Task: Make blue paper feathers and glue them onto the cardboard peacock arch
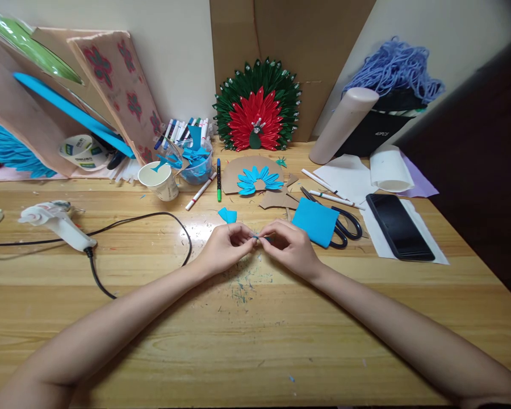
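Note:
Both hands meet at the middle of the wooden table (153,341). My left hand (230,244) and my right hand (287,244) pinch a tiny blue piece (256,237) between their fingertips, mostly hidden by the fingers. Just behind my left hand lie small blue paper pieces (227,215). A blue sheet (315,221) rests over black-handled scissors (351,223), right of my right hand. Farther back, blue petals (260,180) form a fan on a rounded cardboard piece (232,170). A red and green petal fan (258,108) leans upright against tall cardboard.
At left is a white glue gun (57,224) with a looping black cord. A paper cup (159,182), a tub of blue scraps (196,165) and markers (201,191) stand behind. A phone (399,227) and tall pink bottle (344,125) are at right.

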Demonstrator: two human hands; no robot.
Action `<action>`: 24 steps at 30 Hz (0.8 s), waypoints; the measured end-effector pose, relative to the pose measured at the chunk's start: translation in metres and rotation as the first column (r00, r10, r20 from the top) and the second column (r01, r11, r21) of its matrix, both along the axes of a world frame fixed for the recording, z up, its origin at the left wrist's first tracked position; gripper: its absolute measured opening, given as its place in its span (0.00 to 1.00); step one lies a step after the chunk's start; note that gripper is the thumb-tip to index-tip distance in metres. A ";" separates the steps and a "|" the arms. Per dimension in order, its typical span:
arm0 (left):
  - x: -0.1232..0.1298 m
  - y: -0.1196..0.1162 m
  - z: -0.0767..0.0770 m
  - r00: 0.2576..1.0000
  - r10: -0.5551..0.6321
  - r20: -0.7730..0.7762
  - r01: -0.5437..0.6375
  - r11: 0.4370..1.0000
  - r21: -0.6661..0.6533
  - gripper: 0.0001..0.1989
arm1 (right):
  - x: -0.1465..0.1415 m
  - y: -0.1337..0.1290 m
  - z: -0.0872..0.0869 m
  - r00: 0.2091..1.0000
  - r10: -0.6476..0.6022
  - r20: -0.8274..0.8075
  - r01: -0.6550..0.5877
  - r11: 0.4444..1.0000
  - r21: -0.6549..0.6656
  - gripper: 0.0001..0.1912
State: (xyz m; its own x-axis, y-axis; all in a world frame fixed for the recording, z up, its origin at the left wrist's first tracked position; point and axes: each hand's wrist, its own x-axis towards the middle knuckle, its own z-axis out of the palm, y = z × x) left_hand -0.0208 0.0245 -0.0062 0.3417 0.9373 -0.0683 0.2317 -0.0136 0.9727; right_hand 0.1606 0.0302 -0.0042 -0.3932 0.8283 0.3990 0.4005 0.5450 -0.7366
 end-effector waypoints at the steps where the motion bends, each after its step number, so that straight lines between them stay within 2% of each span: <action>1: 0.000 0.000 0.000 1.000 0.000 0.005 0.000 1.000 -0.009 0.09 | 0.001 0.000 -0.001 1.000 0.009 0.029 -0.010 0.999 0.033 0.03; 9: 0.001 0.004 0.002 0.995 -0.009 0.098 0.020 0.994 -0.111 0.09 | 0.003 -0.002 -0.006 0.990 0.035 0.138 -0.053 0.991 0.123 0.06; 16: 0.002 0.005 0.006 0.980 -0.002 0.197 0.044 0.977 -0.207 0.09 | 0.003 -0.002 -0.005 0.988 0.070 0.137 -0.098 0.972 0.212 0.06; 20: 0.002 0.006 0.005 0.982 0.028 0.187 0.010 0.980 -0.200 0.10 | 0.002 -0.002 -0.003 0.995 0.047 0.088 -0.059 0.988 0.139 0.04; 24: 0.003 0.004 0.004 0.986 0.103 0.129 -0.082 0.984 -0.159 0.12 | 0.000 0.000 -0.001 0.998 -0.048 -0.032 0.044 0.992 -0.122 0.03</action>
State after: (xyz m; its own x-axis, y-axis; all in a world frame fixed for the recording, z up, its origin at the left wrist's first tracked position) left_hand -0.0180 0.0287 -0.0022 0.2702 0.9473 -0.1721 0.0901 0.1531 0.9841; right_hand 0.1610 0.0299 -0.0052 -0.3411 0.8882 0.3077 0.3963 0.4327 -0.8098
